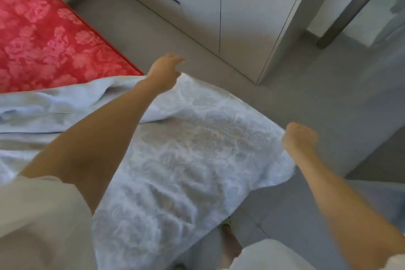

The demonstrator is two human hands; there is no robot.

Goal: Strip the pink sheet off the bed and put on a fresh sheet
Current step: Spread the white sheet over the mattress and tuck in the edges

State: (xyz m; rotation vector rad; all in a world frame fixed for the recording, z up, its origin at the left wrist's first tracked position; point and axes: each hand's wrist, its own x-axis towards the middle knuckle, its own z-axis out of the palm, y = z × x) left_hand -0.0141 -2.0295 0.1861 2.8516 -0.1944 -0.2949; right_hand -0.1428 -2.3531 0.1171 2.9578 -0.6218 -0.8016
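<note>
**Right hand** (300, 136): grip clenched on the hem of the white sheet (186, 149), seemingly to keep that edge taut.

**Left hand** (165, 71): grip released, fingers loosely spread just above the sheet's far corner, probably poised to catch or smooth it.

**White sheet**: patterned and rumpled, spread over the near end of the bed (43, 35). The edge between the hands runs diagonally from far left to near right. The long axis appears to trail leftward across the bed.

**Bed**: pink-red flowered top uncovered beyond the sheet.

**Surroundings**: floor (306, 94) and cupboard (219, 6) beyond.
</note>
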